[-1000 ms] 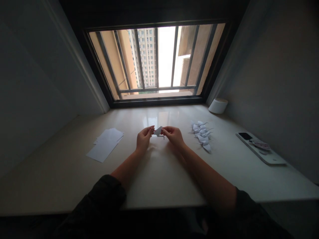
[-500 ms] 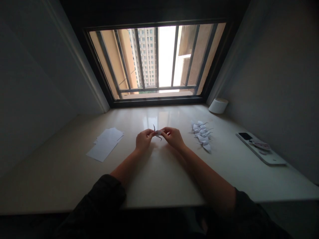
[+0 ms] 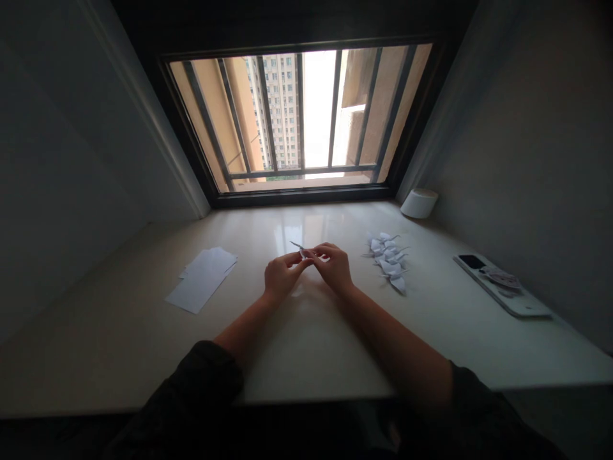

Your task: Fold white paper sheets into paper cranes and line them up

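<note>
A small folded white paper crane (image 3: 303, 253) is held above the middle of the counter, with one thin point sticking up to the left. My left hand (image 3: 283, 275) pinches it from the left, thumb stretched across toward the other hand. My right hand (image 3: 335, 265) grips it from the right, fingers curled and closed. The fingertips of both hands meet and cover most of the paper. To the right lies a cluster of several finished paper cranes (image 3: 390, 260). On the left rests a loose stack of white paper sheets (image 3: 204, 278).
A white counter (image 3: 306, 358) runs up to a dark-framed window with bars (image 3: 301, 169). A white cylindrical object (image 3: 419, 203) stands in the back right corner. A phone (image 3: 520, 303) with a decorated grip lies by the right wall.
My left hand has shifted right and its thumb now reaches my right fingers. The crane has turned, and its lower point is no longer visible.
</note>
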{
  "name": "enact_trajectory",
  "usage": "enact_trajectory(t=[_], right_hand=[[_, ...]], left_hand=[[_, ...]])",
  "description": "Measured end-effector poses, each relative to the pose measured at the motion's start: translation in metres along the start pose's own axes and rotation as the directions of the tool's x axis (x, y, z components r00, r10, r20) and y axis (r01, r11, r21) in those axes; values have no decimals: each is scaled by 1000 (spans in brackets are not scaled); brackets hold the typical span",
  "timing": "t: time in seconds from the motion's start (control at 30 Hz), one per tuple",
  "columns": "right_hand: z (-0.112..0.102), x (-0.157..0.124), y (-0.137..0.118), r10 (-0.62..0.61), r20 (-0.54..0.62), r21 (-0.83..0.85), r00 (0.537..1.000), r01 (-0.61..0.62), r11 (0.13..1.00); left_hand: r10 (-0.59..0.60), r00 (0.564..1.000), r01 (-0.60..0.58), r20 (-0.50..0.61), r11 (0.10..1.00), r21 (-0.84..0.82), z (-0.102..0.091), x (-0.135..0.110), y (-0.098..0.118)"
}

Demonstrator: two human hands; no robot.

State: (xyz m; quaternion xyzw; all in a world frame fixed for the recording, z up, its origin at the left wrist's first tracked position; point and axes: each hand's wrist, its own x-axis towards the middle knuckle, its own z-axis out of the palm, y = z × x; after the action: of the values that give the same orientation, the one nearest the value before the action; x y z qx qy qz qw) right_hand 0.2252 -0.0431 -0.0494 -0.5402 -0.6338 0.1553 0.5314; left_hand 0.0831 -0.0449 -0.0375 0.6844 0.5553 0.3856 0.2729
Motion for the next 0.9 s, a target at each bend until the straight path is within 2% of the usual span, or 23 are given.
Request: enact_trajectory(t=[0.1,0.2,0.33,0.43,0.6,0.77,0.9], right_hand=[[4,1,5,95,38,118,995,-99,988],[6,2,8,153,29,101,988,-156,983],[4,1,5,84,25,-90,996,-81,993],[2,0,3,72,64,-191,995,-58,980],[3,-2,2,6,178,-152,984,21,988],[4,-4,0,-77,195,-101,978,98,990],[3,-4,-1,-119,192,-87,974,137,987]], left_hand=[[65,998,-65,-16,998,17,0,0,0],[74,996,-72,-43,996,53,0,1,-2],[89,994,-83,-62,993,89,-1,1,-3],[111,991,-101,-70,987,128,0,1,-1],[153,985,-135,-80,972,191,0,0,0],[102,991,-85,-86,979,183,-1,1,1],[111,993,-104,-44,986,128,0,1,1]])
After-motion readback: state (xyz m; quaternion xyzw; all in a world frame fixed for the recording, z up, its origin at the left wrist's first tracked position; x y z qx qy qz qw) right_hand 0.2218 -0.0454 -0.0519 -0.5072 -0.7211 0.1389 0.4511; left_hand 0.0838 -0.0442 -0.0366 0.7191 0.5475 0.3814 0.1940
